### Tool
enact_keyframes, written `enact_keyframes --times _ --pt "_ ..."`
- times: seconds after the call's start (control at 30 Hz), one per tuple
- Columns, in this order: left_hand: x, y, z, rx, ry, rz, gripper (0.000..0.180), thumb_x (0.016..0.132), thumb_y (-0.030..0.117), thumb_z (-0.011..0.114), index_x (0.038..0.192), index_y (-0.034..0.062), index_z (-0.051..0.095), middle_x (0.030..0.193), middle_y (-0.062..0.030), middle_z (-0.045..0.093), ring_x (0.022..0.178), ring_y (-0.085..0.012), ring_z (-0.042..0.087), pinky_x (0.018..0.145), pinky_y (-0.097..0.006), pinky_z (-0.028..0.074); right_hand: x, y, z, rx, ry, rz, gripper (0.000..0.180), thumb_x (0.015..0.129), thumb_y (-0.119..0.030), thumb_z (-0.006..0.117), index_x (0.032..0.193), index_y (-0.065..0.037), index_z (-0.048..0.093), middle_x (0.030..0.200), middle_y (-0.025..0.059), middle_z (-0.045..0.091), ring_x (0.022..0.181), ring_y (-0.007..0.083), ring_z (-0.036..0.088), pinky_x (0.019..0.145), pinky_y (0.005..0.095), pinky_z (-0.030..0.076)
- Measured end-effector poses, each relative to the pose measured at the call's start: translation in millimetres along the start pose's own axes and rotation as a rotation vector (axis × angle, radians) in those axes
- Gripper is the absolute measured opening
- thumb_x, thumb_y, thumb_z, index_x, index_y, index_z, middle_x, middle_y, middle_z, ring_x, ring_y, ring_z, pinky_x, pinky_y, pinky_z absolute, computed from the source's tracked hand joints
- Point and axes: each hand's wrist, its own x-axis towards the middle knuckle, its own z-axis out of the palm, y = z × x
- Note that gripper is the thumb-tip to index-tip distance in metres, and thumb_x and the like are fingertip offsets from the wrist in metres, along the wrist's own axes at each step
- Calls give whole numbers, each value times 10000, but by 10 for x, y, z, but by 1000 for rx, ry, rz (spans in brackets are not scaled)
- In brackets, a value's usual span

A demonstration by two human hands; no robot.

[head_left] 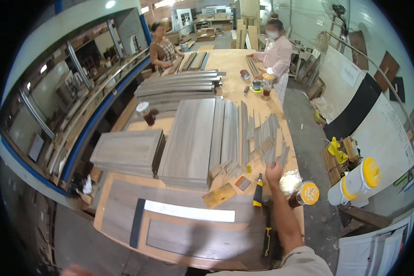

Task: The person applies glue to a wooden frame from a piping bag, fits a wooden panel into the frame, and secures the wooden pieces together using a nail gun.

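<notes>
Touching grey strips (266,137), our right hand (274,172) was nearer than our left hand (76,271); they ran roughly away beyond it, but whether either hand gripped, we couldn't tell.

A head-worn fisheye looks down and forward along the table (235,83).

right hand (274,173) at near ends of grey strips (265,138); left hand (76,270) blurred, lower edge.
</notes>
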Motion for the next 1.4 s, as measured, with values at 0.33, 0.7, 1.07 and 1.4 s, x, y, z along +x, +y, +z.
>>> enact_keyframes --times 0.33,0.7,1.07,1.4 --pt "-1335 -22 -989 1380 292 -739 314 990 251 579 883 -35 657 728 -33 584 660 -130 493 617 -287 404 984 325 288 -418 -75 -29 443 808 -199 648 1204 -16 565 1193 257 587 1141 442 553 973 530 444" --pt "-1647 -155 -1211 1257 285 -896 281 995 213 575 839 -11 641 751 -41 619 662 -102 496 609 -254 386 255 95 -39 637 -282 580 395 842 -310 681 1057 12 603 968 166 676 933 229 669 749 336 542" --pt "-1666 -465 -1779 1066 -134 -1039 341 983 290 610 847 -20 658 779 -42 641 725 -146 575 660 -289 486 -2332 -1369 -1109 1498 -861 827 489 777 50 636 1251 30 523 1120 149 625 1017 308 636 913 413 548" --pt "-1249 -512 -2957 746 9 -1174 332 989 281 601 982 -45 660 765 -76 652 666 -138 608 624 -268 519 -3448 -1805 -1317 1323 -800 851 259 879 -82 673 1090 49 601 1010 140 678 872 230 690 793 354 589"
